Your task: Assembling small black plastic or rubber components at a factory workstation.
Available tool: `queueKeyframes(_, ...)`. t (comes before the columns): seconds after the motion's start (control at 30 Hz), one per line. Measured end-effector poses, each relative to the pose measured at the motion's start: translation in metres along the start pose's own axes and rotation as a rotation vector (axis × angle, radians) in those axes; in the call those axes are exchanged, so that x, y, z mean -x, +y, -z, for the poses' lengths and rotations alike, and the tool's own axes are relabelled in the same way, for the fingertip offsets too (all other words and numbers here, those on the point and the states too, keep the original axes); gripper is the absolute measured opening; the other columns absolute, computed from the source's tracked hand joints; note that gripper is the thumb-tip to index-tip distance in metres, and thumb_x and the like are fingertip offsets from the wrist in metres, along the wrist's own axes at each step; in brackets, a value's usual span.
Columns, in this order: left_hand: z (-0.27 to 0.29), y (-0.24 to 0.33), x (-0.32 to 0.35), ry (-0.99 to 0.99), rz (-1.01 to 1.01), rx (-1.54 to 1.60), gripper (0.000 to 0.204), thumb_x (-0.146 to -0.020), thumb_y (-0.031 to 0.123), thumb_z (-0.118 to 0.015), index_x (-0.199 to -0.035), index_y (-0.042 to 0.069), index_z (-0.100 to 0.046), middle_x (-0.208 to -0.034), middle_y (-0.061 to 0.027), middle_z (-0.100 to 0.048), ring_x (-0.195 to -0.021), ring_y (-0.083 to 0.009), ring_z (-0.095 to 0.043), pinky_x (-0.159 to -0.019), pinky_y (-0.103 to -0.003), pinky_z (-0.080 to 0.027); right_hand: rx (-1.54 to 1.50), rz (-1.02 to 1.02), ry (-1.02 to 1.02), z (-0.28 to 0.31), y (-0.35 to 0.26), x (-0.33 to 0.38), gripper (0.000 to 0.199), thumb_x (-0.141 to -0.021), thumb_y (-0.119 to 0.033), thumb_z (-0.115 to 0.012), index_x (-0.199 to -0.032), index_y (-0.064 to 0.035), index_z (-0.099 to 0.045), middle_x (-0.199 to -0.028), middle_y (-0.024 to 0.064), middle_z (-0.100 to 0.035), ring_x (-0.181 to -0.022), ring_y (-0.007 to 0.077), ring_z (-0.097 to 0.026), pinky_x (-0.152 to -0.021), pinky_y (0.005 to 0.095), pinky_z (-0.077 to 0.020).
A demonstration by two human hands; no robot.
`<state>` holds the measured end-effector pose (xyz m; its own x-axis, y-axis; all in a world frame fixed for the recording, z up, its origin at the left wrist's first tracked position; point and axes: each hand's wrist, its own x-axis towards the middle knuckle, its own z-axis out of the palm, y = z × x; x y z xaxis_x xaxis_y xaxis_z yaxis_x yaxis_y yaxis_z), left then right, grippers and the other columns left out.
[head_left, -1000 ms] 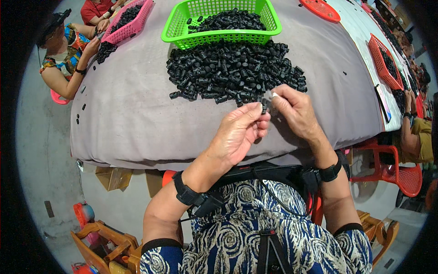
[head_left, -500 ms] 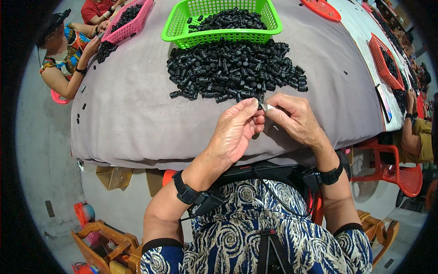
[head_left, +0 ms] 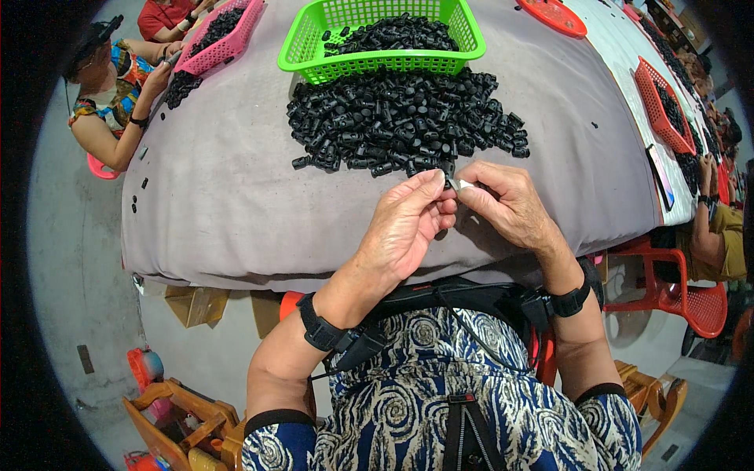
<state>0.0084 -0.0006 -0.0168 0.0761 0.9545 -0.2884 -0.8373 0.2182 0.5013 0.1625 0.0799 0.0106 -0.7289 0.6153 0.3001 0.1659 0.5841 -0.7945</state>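
Note:
Above the near part of the table, my two hands meet just in front of a heap of small black cylindrical plastic pieces (head_left: 393,118). My left hand (head_left: 404,224) is closed, thumb and fingertips pinching one such piece (head_left: 448,168), mostly hidden by the fingers. A small blade (head_left: 453,184), thin and grey with a white part by the fingers, is pinched in my right hand (head_left: 509,206). Its tip lies against or very near the piece; the exact contact is too small to tell. Behind the heap stands a green plastic basket (head_left: 382,60), partly filled with similar pieces.
Grey cloth covers the table (head_left: 236,212). At the far left, a co-worker (head_left: 114,94) handles pieces beside a pink basket (head_left: 216,49). On the right are a red basket (head_left: 664,106), a phone (head_left: 660,178) and a red chair (head_left: 675,286). A red tray (head_left: 554,17) lies far back.
Almost nothing differs. My fingers shift very slightly around the piece and the blade, and both hands keep their place.

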Motion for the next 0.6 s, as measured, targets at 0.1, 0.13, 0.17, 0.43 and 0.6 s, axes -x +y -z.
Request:
queueKeyframes(0.1,0.000,-0.001,0.000,-0.004,-0.003,-0.002,0.013,-0.089,0.018,-0.055,-0.093,0.006,-0.056,-0.081,-0.0016,-0.059,-0.071,-0.0098,-0.056,-0.063,-0.023,-0.048,0.002,-0.006,-0.002,0.001,-0.002,0.000,0.015,-0.084,-0.016,-0.056,-0.083,-0.0013,-0.059,-0.070,0.0110,-0.057,-0.061,0.0212,-0.056,-0.056,0.0305,-0.0436)
queueKeyframes(0.13,0.001,-0.001,0.000,-0.004,-0.005,-0.006,0.013,-0.089,0.018,-0.055,-0.093,0.006,-0.056,-0.081,-0.0016,-0.059,-0.071,-0.0099,-0.056,-0.063,-0.023,-0.048,0.008,-0.007,-0.011,0.001,-0.002,0.000,0.015,-0.084,-0.016,-0.056,-0.083,-0.0012,-0.059,-0.070,0.0110,-0.057,-0.061,0.0209,-0.056,-0.056,0.0304,-0.0436)
queueKeyframes(0.17,0.001,-0.001,0.000,-0.004,-0.006,-0.006,0.013,-0.089,0.018,-0.055,-0.093,0.006,-0.056,-0.081,-0.0016,-0.059,-0.071,-0.0099,-0.056,-0.063,-0.023,-0.048,0.007,-0.006,-0.011,0.001,-0.002,0.000,0.015,-0.084,-0.016,-0.056,-0.083,-0.0012,-0.059,-0.070,0.0110,-0.057,-0.061,0.0209,-0.056,-0.056,0.0304,-0.0436)
queueKeyframes(0.43,-0.002,-0.001,0.001,-0.015,0.055,0.018,0.012,-0.089,0.017,-0.054,-0.093,0.005,-0.056,-0.081,-0.0028,-0.058,-0.071,-0.0109,-0.054,-0.063,-0.023,-0.047,-0.009,-0.068,0.102,0.001,0.014,0.000,0.014,-0.085,-0.014,-0.055,-0.085,-0.0001,-0.057,-0.068,0.0059,-0.055,-0.062,0.0116,-0.052,-0.056,0.0262,-0.0419)
queueKeyframes(0.6,-0.006,-0.001,0.003,-0.016,0.044,0.006,0.015,-0.089,0.020,-0.056,-0.094,0.006,-0.054,-0.083,-0.0035,-0.057,-0.072,-0.0110,-0.052,-0.061,-0.023,-0.044,-0.344,-0.260,0.163,0.006,0.014,0.002,0.014,-0.086,-0.013,-0.055,-0.093,-0.0015,-0.057,-0.076,-0.0026,-0.052,-0.071,0.0034,-0.047,-0.061,0.0203,-0.0398)
